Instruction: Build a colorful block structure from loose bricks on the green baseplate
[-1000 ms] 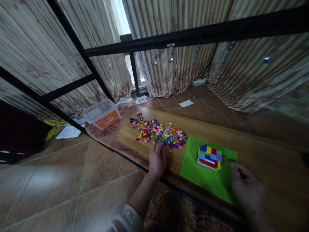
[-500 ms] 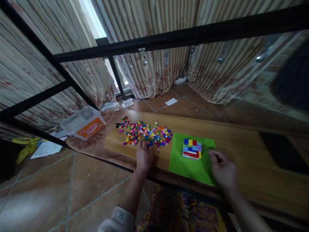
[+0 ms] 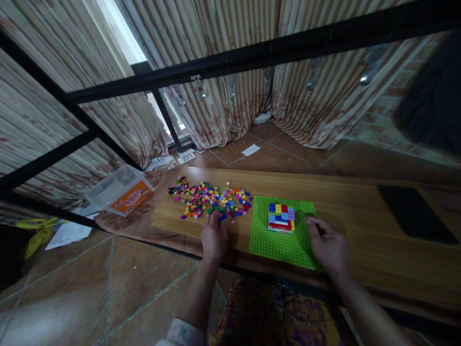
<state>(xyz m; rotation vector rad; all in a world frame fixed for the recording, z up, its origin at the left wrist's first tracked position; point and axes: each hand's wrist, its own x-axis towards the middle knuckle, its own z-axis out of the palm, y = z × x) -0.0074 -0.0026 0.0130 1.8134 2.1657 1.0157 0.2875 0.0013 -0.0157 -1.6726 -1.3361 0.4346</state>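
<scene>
My left hand [image 3: 214,236] is at the near edge of a spread of loose, many-coloured toy bricks [image 3: 203,196]. Its fingers are bent together at a blue brick [image 3: 222,217], which shows beside the fingertips. My right hand [image 3: 327,244] hovers over the right edge of a green studded baseplate [image 3: 261,238], thumb and forefinger pinched; anything between them is hidden. Left of this hand, on the baseplate, stands a low block of stacked bricks [image 3: 281,218], with blue, yellow, red, white and lilac showing.
The wooden board [image 3: 345,206] lies on a brown cloth [image 3: 126,227]. A clear plastic box [image 3: 118,190] with an orange label stands at the left end. A dark flat panel [image 3: 416,214] is at the right. A black metal bar [image 3: 237,65] crosses beyond the board, before striped curtains.
The view has shifted slightly, moving the scene a little left in the picture. My left hand and the blue brick have shifted very slightly among the loose bricks. My right hand stays pinched beside the stack.
</scene>
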